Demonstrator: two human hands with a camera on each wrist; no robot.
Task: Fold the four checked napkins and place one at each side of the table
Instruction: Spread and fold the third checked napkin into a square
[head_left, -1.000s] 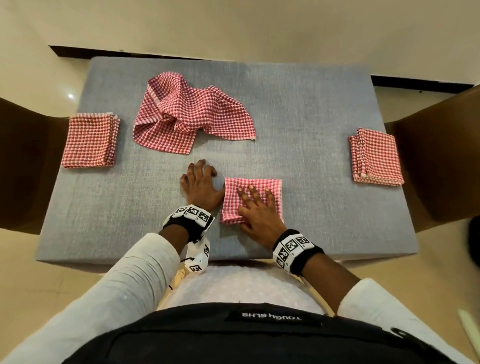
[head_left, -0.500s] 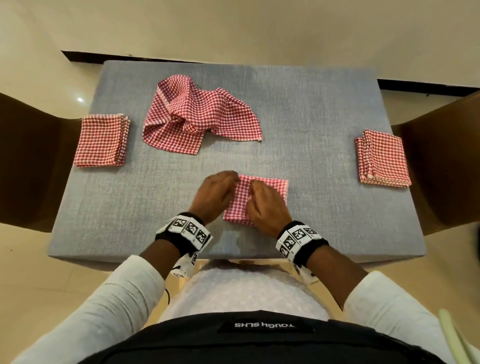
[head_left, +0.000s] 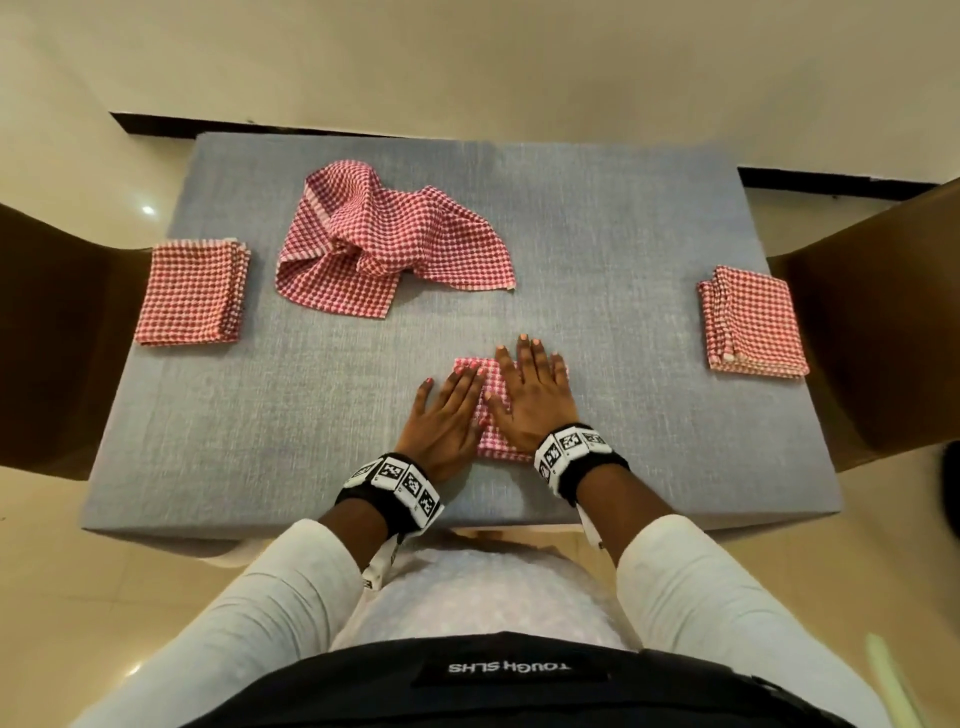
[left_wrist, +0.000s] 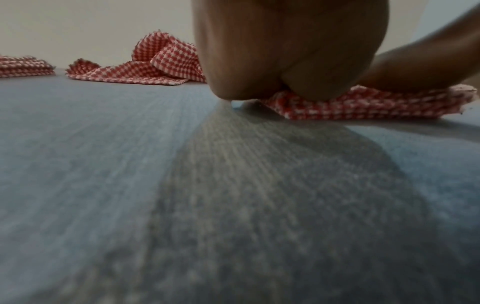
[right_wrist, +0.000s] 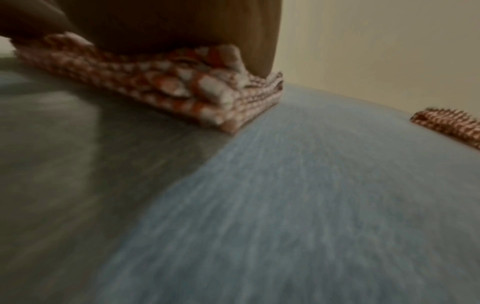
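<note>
A small folded red-checked napkin (head_left: 492, 415) lies near the table's front edge, seen close up in the wrist views (left_wrist: 363, 105) (right_wrist: 182, 88). My right hand (head_left: 532, 395) lies flat on top of it with straight fingers. My left hand (head_left: 447, 415) lies flat beside it, fingers spread, half on its left edge and half on the table. One folded napkin (head_left: 192, 293) sits at the left side, another (head_left: 750, 322) at the right side. A crumpled unfolded napkin (head_left: 384, 244) lies at the back left of centre.
The grey cloth-covered table (head_left: 597, 249) has a dark brown chair at its left (head_left: 52, 338) and another at its right (head_left: 883, 322). A cream wall stands behind the far edge. My body is against the front edge.
Half a second ago both hands had curled fingers on the front napkin's top edge; now both lie flat and pressed on it. The napkin looks smaller and thicker.
</note>
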